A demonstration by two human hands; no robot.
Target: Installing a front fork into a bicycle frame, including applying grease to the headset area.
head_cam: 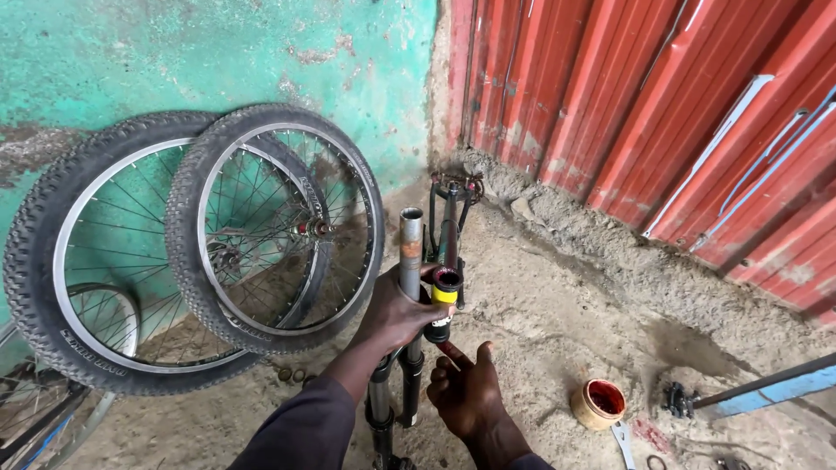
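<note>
Standing near upright at the middle of the view: a bicycle suspension fork, long axis running from the bare grey steerer tube at the top down to the dark legs by the lower edge. Clamped around the upper leg, just under the steerer, by the left hand, grip closed tight on the fork. Sitting just right of that grip, against the fork: a small black cylinder with a yellow band, axis upright like the fork's. Hovering directly below it, the right hand, fingers loosely curled, fingertip smeared red, thumb raised toward the cylinder; holding nothing that can be made out, and nearer to the cylinder than the left.

Lying to the right on the ground: a small round tub of red grease, lid off, well within reach of the right hand. Beyond it, a flat spanner and a blue metal bar. No bench or surface here, only rough dirt ground. Leaning on the turquoise wall at left: two spoked bicycle wheels, overlapping. Closing the right side: a red corrugated metal wall.
</note>
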